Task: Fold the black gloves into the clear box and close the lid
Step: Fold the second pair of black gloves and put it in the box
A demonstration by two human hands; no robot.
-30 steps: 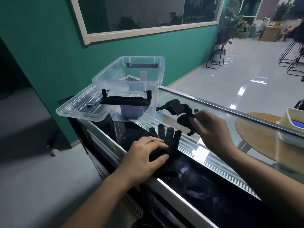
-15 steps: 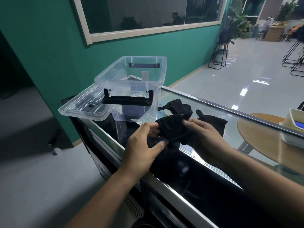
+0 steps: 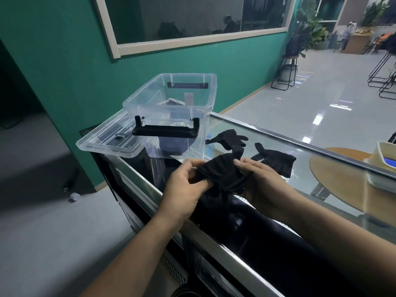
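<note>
A bunched black glove (image 3: 220,175) hangs between both hands just above the glass counter. My left hand (image 3: 182,189) pinches its left side and my right hand (image 3: 260,187) grips its right side. Behind them two more black gloves lie flat on the glass: one (image 3: 230,140) beside the box, another (image 3: 276,160) further right. The clear box (image 3: 171,108) stands open at the counter's far left end, with black handles. Its clear lid (image 3: 109,140) lies flat beside it on the left, overhanging the counter edge.
The glass counter (image 3: 278,146) has a metal front rim and dark cabinet below. A round wooden table (image 3: 342,174) with a white container stands beyond the glass at right. A green wall rises behind the box. Stools and plants stand far off.
My left hand lifted off the glove lying flat and both hands gathered a glove into a bunch held above the counter. A glove was laid down on the glass at right.
</note>
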